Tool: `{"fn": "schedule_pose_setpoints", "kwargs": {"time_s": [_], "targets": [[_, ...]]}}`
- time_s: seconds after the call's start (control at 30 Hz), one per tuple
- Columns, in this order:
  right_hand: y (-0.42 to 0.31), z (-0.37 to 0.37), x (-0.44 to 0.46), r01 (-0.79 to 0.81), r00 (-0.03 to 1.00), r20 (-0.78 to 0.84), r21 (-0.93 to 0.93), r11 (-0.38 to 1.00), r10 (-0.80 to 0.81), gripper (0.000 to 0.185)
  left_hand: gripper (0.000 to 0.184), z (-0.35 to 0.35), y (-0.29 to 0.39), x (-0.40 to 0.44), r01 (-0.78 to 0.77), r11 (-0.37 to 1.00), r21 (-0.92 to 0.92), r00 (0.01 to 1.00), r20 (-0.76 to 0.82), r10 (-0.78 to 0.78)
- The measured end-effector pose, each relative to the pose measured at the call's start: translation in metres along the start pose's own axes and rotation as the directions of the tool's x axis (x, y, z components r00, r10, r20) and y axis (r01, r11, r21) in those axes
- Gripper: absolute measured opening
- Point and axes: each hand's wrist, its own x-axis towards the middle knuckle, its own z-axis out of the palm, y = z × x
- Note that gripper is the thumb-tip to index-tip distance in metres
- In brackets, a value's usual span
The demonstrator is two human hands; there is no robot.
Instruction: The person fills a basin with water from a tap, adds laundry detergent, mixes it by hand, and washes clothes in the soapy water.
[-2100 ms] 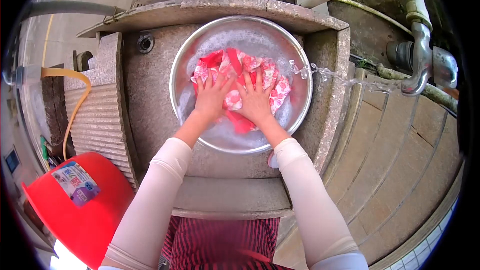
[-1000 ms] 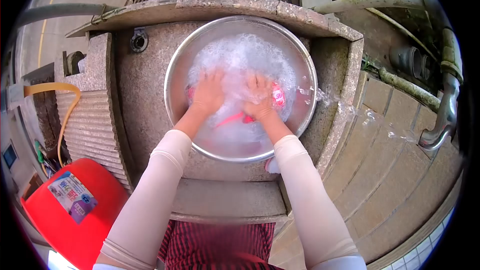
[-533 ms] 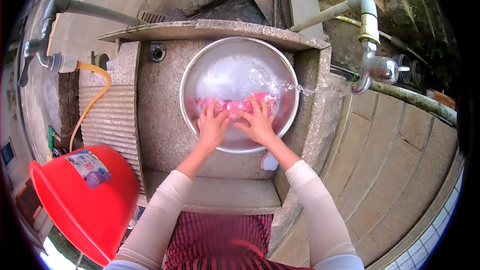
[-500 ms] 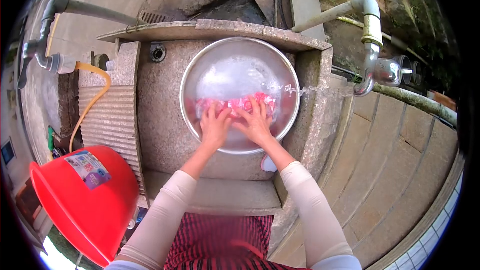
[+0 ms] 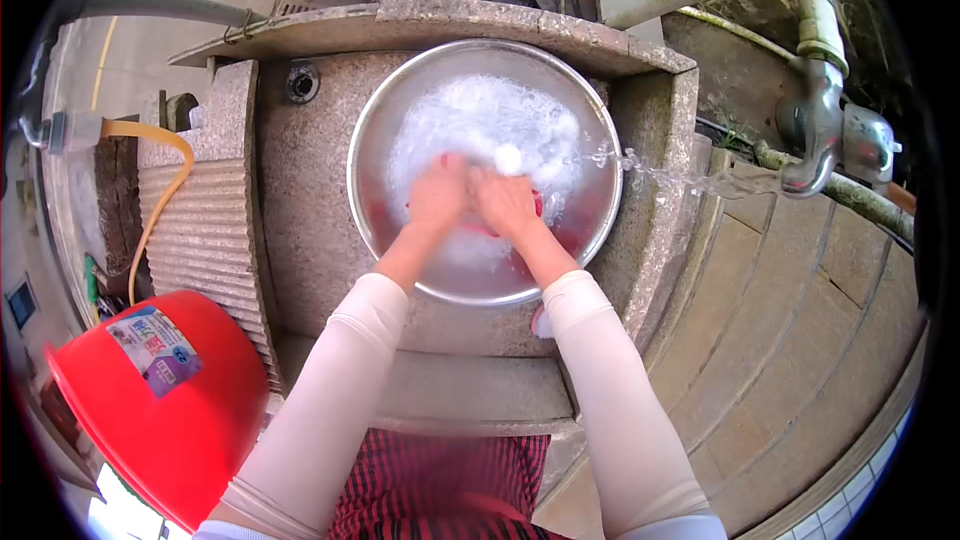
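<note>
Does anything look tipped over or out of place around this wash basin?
The red bucket looks odd: it seems tipped, its mouth turned away from the stone sink, though the wide lens may exaggerate this. Nothing else stands out; the left hand and right hand are among suds in the metal basin.

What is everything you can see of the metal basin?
The basin is round and silvery, apparently metal, with sloping walls. It sits upright in the stone trough, holding foamy water and mostly hidden red cloth. A water stream enters over its right edge. The left hand and right hand are inside; whether they touch its bottom is hidden.
</note>
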Motion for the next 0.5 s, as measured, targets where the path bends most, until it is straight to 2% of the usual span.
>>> {"fn": "schedule_pose_setpoints", "kwargs": {"time_s": [0.07,0.13,0.17,0.2,0.33,0.37,0.43,0.5], "targets": [[-0.009,-0.007,-0.022,0.059,0.993,-0.110,0.066,0.996,-0.051,0.015,0.032,-0.018,0.005,-0.015,-0.079,0.991,-0.104,0.997,-0.018,0.078],[-0.009,-0.004,-0.058,0.166,0.954,-0.258,0.021,0.986,-0.155,0.024,0.040,-0.015,-0.003,-0.053,-0.215,0.964,-0.158,0.973,-0.119,0.198],[-0.010,-0.006,-0.077,0.202,0.949,-0.249,0.019,0.979,-0.191,0.027,0.045,-0.013,-0.006,-0.069,-0.283,0.943,-0.176,0.952,-0.174,0.253],[-0.011,-0.004,-0.094,0.234,0.946,-0.232,-0.002,0.972,-0.228,0.027,0.049,-0.012,-0.004,-0.085,-0.255,0.959,-0.128,0.964,-0.105,0.242],[-0.012,0.037,-0.112,0.166,0.983,-0.061,-0.105,0.980,-0.173,0.029,0.064,0.024,0.002,-0.116,-0.200,0.980,-0.001,0.964,0.180,0.197],[-0.015,0.042,-0.110,0.127,0.991,-0.034,-0.099,0.987,-0.131,0.029,0.063,0.025,0.008,-0.114,-0.177,0.984,0.005,0.955,0.244,0.170],[-0.022,0.045,-0.107,0.088,0.995,-0.039,-0.151,0.985,-0.095,0.028,0.049,0.017,0.013,-0.108,-0.177,0.984,0.017,0.949,0.267,0.166],[-0.031,0.007,-0.108,0.081,0.964,0.265,-0.172,0.982,-0.033,0.037,0.036,-0.002,0.017,-0.109,-0.197,0.980,-0.002,0.957,0.217,0.193]]}}
